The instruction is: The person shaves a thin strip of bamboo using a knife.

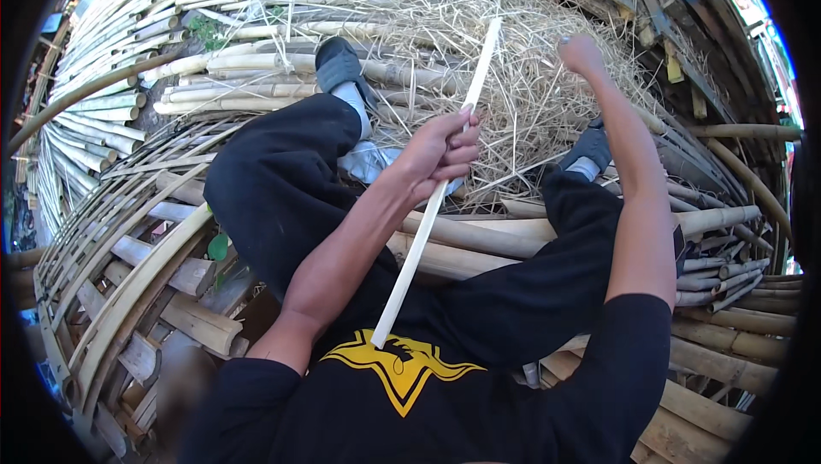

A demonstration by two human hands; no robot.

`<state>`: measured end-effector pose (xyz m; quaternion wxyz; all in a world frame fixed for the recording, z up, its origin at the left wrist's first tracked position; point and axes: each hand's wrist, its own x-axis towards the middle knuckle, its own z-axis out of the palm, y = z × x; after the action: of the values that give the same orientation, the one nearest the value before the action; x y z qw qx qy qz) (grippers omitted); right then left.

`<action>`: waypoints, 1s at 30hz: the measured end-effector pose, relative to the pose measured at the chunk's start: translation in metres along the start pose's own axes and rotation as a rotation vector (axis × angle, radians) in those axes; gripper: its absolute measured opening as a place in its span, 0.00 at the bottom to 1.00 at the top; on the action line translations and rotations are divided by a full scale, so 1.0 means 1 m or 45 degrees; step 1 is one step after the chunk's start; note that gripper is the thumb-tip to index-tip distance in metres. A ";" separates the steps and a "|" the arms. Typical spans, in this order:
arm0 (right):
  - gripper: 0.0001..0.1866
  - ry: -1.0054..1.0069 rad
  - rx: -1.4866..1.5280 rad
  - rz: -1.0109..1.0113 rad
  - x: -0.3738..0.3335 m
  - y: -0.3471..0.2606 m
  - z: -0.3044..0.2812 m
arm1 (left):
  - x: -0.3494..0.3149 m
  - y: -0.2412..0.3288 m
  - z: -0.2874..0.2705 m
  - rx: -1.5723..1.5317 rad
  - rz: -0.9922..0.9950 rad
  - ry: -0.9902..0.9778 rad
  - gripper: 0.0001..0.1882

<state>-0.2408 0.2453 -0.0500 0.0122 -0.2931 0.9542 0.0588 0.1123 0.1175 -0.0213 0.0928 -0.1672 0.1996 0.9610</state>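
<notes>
1. One long, flat, pale cream strip, apparently split bamboo (pixel 416 250), is held up in the air in front of the person, with no surface carrying it.
2. Its long axis runs steeply on a slant: the far end leans up and right, over the heap of dry, straw-coloured shavings (pixel 534 113); the near end points down and left, in front of the yellow star-shaped emblem (pixel 404 374) on the black shirt. Whether that end touches the cloth, I cannot tell.
3. The person's left hand (pixel 438 152) grips the strip around its middle, fingers wrapped across it, so one length extends beyond the hand and another back toward the body.
4. The person's right hand (pixel 583 55) is curled into a fist, near the upper right edge of the heap; whether something small is in it, I cannot tell. It lies right of the strip's far end, apart from it; that gap looks like the key relation, the left hand being the nearer.
5. Farther out, dark grey shoes (pixel 336 66) flank the heap, and thick, tan bamboo poles (pixel 479 235) lie crosswise along its lower edge.
</notes>
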 end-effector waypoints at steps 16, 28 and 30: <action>0.17 -0.299 0.332 -0.495 -0.121 -0.100 -0.041 | 0.018 0.004 -0.008 0.528 0.161 0.154 0.11; 0.13 -0.036 0.002 -0.305 -0.055 -0.063 -0.037 | 0.007 0.013 -0.008 0.439 0.125 0.044 0.10; 0.15 0.207 0.040 0.188 -0.020 0.024 -0.041 | -0.009 -0.002 0.000 0.533 -0.029 0.045 0.10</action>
<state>-0.2373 0.2712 -0.0052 -0.0649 -0.2256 0.9718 0.0206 0.1209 0.1183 -0.0187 0.1329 -0.1635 0.3945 0.8944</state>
